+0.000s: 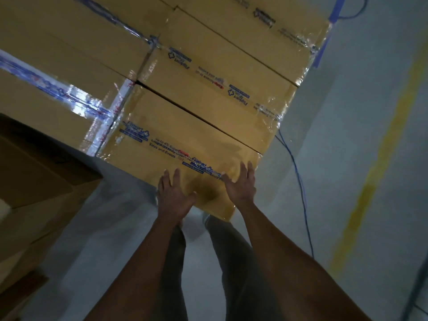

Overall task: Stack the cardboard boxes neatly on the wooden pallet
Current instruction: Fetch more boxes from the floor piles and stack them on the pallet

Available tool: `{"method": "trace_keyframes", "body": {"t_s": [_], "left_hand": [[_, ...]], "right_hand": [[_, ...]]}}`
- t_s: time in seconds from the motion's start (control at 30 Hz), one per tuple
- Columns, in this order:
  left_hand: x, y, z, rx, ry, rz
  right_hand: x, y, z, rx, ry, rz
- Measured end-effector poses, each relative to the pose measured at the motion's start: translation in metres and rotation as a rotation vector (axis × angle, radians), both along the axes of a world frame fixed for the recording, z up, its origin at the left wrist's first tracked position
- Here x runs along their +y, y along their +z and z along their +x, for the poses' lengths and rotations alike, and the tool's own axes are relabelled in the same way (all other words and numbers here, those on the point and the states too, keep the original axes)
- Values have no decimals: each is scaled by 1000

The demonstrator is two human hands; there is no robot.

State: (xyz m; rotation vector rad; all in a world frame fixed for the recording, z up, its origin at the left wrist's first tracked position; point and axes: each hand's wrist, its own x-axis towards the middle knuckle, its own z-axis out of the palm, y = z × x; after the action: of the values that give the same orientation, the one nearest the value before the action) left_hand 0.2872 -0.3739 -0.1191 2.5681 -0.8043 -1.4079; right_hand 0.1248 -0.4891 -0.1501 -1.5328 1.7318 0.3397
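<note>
Head view: nearest cardboard box (185,135) lies under left hand (173,198) and right hand (238,188), fingers (250,170) straight, pressing flat, gripping nothing. Beyond the fingertips, a dark gap to the next box (208,89). I judge this the seating step; next, push forward to close the gap. Pallet unseen.

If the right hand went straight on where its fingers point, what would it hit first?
The right hand lies flat on the nearest cardboard box. Going on, it would probably slide along that top to the dark gap, then meet the next box; depth there is unclear.
</note>
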Motion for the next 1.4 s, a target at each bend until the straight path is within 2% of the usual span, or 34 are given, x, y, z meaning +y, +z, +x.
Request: {"method": "trace_keyframes", "body": {"t_s": [0.3,0.67,0.93,1.13,1.17,1.27,1.3,1.4], "left_hand": [[7,87,-28,-96,125,41],[100,186,-91,-143,338,2],[216,230,-141,-180,551,-43],[346,255,-185,-266,663,-80],[370,259,-193,-280,691,-73],[425,266,-212,-292,798,-61],[437,269,-216,-303,827,-60],[457,273,-220,-350,840,-91]], "right_hand": [[3,86,-44,-48,185,14],[52,188,-32,-103,542,58],[164,244,-9,-222,795,-6],[299,269,-41,-295,995,-46],[322,269,-49,-299,1087,-31],[359,270,-61,-217,1536,-46],[365,274,-59,-192,1610,-58],[375,299,-47,-149,1491,-72]]}}
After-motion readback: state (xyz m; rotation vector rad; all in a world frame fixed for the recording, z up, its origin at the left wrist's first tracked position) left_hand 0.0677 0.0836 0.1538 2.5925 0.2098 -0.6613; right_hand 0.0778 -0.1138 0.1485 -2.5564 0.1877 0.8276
